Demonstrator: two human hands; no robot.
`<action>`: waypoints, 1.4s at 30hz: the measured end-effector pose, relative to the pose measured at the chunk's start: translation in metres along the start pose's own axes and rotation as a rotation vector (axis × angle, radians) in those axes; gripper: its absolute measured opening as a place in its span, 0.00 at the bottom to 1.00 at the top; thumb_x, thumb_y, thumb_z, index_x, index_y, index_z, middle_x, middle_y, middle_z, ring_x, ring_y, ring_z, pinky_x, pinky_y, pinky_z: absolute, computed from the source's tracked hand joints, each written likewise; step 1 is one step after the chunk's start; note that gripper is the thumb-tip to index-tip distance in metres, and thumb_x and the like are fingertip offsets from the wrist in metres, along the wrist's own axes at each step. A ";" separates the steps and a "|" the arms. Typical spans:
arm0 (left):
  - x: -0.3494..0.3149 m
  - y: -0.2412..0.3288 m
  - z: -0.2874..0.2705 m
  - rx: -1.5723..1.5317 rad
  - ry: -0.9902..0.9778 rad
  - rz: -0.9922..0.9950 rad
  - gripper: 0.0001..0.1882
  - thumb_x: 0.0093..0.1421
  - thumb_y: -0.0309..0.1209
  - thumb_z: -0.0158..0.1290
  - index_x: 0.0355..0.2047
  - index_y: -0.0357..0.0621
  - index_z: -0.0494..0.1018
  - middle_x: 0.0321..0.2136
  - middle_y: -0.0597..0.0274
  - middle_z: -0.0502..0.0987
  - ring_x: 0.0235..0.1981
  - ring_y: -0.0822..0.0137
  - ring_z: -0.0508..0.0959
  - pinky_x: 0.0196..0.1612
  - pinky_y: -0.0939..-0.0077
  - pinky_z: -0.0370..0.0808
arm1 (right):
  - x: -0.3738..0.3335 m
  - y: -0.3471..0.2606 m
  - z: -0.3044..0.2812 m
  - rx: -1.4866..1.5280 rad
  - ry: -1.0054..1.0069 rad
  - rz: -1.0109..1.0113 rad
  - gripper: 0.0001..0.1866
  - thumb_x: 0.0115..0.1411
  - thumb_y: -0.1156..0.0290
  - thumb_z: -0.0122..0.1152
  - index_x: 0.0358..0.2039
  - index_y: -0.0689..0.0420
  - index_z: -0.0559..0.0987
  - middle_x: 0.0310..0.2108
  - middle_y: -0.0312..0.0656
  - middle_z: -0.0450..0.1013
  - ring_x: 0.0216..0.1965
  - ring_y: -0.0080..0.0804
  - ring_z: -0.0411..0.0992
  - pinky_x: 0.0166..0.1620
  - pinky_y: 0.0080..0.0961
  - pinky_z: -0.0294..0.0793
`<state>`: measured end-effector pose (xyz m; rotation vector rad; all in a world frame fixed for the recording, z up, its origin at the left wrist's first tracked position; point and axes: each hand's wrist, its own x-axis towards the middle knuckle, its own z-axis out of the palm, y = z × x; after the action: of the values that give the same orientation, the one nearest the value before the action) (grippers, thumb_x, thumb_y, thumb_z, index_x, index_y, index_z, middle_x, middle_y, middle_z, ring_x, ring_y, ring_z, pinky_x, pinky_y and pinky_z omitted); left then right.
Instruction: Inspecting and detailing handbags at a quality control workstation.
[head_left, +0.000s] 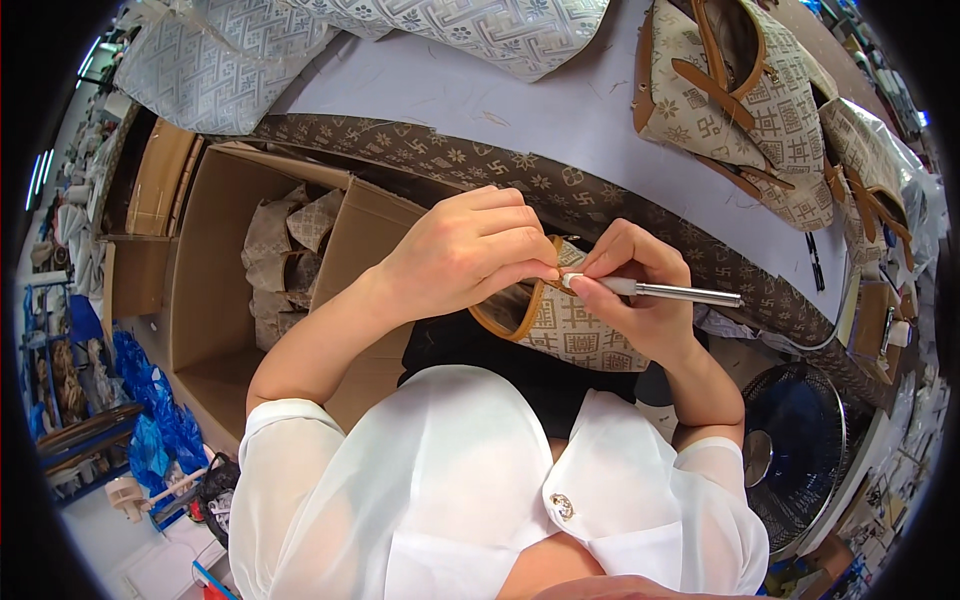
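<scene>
A beige patterned handbag (585,335) with tan trim lies over my lap, partly hidden by my hands. With closed fingertips, my left hand (470,245) pinches the bag's tan strap (551,285) close to its upper edge. My right hand (648,280) grips a slim pen-like tool (690,293) with a whitish grip and a silver shaft. Its silver end points right, while the whitish end meets the strap beside my left fingertips. Fingers cover the exact contact spot, and the kind of tool is not clear.
On the left, an open cardboard box (210,265) holds several patterned pieces (270,240). Ahead stands a table (430,100) bearing silvery patterned sheeting (490,30), more beige bags (740,120) and a black pen (815,262). A black fan (795,455) stands at lower right.
</scene>
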<state>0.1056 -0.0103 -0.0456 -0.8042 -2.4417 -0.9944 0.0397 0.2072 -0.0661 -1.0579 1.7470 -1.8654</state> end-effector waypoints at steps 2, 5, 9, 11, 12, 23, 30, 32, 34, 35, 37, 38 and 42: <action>0.000 0.000 0.000 -0.001 -0.005 0.003 0.08 0.49 0.28 0.65 0.27 0.41 0.77 0.24 0.63 0.76 0.26 0.64 0.74 0.29 0.72 0.71 | -0.001 0.000 0.000 -0.007 0.000 0.004 0.09 0.52 0.83 0.68 0.26 0.61 0.74 0.26 0.35 0.70 0.24 0.14 0.66 0.26 0.12 0.64; 0.000 0.000 0.001 -0.001 -0.007 0.003 0.08 0.49 0.28 0.65 0.27 0.41 0.77 0.24 0.63 0.76 0.26 0.64 0.74 0.29 0.72 0.71 | -0.001 0.000 0.000 -0.020 0.000 0.014 0.09 0.52 0.83 0.68 0.26 0.61 0.74 0.26 0.35 0.70 0.24 0.14 0.66 0.26 0.12 0.64; 0.000 0.000 0.002 -0.014 0.003 -0.017 0.08 0.49 0.27 0.65 0.28 0.41 0.77 0.24 0.63 0.76 0.26 0.64 0.74 0.28 0.72 0.71 | -0.001 -0.001 0.001 -0.002 0.007 0.006 0.09 0.52 0.83 0.68 0.26 0.61 0.74 0.26 0.35 0.70 0.24 0.14 0.66 0.26 0.13 0.64; -0.001 0.001 0.002 -0.040 0.020 -0.054 0.08 0.50 0.27 0.65 0.28 0.40 0.78 0.24 0.64 0.76 0.26 0.65 0.74 0.28 0.72 0.71 | -0.001 -0.001 -0.001 0.004 -0.001 0.015 0.08 0.54 0.82 0.67 0.26 0.61 0.74 0.26 0.36 0.70 0.24 0.15 0.67 0.26 0.13 0.65; 0.000 0.003 0.001 -0.041 0.019 -0.053 0.08 0.50 0.27 0.65 0.28 0.40 0.78 0.24 0.64 0.76 0.26 0.65 0.74 0.28 0.72 0.71 | -0.001 0.000 -0.002 0.007 -0.004 0.019 0.08 0.54 0.82 0.66 0.26 0.61 0.73 0.27 0.36 0.71 0.24 0.15 0.68 0.26 0.13 0.66; 0.004 0.012 0.002 -0.193 -0.078 -0.358 0.03 0.57 0.25 0.60 0.30 0.39 0.78 0.25 0.62 0.73 0.28 0.65 0.73 0.30 0.71 0.72 | 0.003 0.005 -0.007 0.458 0.134 0.207 0.07 0.58 0.79 0.62 0.28 0.60 0.71 0.27 0.38 0.71 0.23 0.17 0.70 0.27 0.13 0.71; -0.006 0.008 0.013 -0.360 0.008 -0.432 0.03 0.58 0.25 0.59 0.29 0.38 0.77 0.25 0.62 0.73 0.28 0.66 0.72 0.30 0.73 0.69 | 0.001 -0.004 -0.004 0.239 0.049 0.235 0.07 0.57 0.81 0.62 0.28 0.62 0.71 0.28 0.40 0.70 0.22 0.17 0.69 0.26 0.12 0.68; -0.007 0.007 0.015 -0.370 0.023 -0.430 0.03 0.58 0.25 0.59 0.29 0.38 0.77 0.25 0.62 0.73 0.28 0.66 0.72 0.30 0.74 0.69 | 0.000 -0.005 -0.004 0.211 0.047 0.233 0.07 0.57 0.81 0.62 0.27 0.62 0.72 0.28 0.39 0.70 0.22 0.17 0.70 0.26 0.11 0.67; -0.007 0.006 0.016 -0.361 0.040 -0.396 0.03 0.58 0.25 0.59 0.29 0.38 0.77 0.25 0.62 0.73 0.28 0.67 0.72 0.30 0.74 0.68 | 0.001 -0.004 -0.003 0.207 0.044 0.219 0.07 0.57 0.80 0.63 0.28 0.62 0.72 0.27 0.38 0.71 0.23 0.16 0.71 0.26 0.11 0.67; -0.007 0.005 0.017 -0.356 0.048 -0.379 0.03 0.58 0.25 0.59 0.28 0.39 0.77 0.25 0.63 0.73 0.28 0.67 0.72 0.30 0.74 0.68 | 0.000 -0.004 -0.002 0.204 0.042 0.205 0.08 0.57 0.79 0.64 0.28 0.61 0.72 0.27 0.36 0.71 0.24 0.16 0.71 0.26 0.11 0.68; -0.007 0.004 0.018 -0.354 0.053 -0.375 0.03 0.58 0.25 0.59 0.28 0.39 0.77 0.25 0.63 0.73 0.28 0.67 0.71 0.29 0.74 0.68 | 0.001 -0.004 -0.002 0.201 0.039 0.192 0.09 0.57 0.78 0.65 0.29 0.61 0.72 0.27 0.35 0.71 0.25 0.15 0.72 0.26 0.10 0.68; -0.007 0.004 0.018 -0.352 0.057 -0.371 0.03 0.58 0.25 0.59 0.28 0.39 0.77 0.25 0.63 0.73 0.28 0.67 0.71 0.29 0.74 0.68 | 0.001 -0.004 -0.002 0.188 0.037 0.188 0.09 0.57 0.78 0.65 0.29 0.61 0.72 0.27 0.35 0.71 0.25 0.15 0.72 0.26 0.11 0.68; -0.006 0.004 0.019 -0.361 0.063 -0.381 0.03 0.58 0.25 0.59 0.28 0.39 0.77 0.25 0.64 0.73 0.28 0.67 0.71 0.29 0.74 0.68 | 0.001 -0.003 -0.003 0.160 0.032 0.180 0.08 0.57 0.78 0.65 0.29 0.61 0.72 0.26 0.35 0.71 0.25 0.15 0.72 0.26 0.11 0.68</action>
<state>0.1105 0.0035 -0.0601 -0.4030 -2.4444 -1.6069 0.0369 0.2090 -0.0625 -0.7882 1.6206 -1.8820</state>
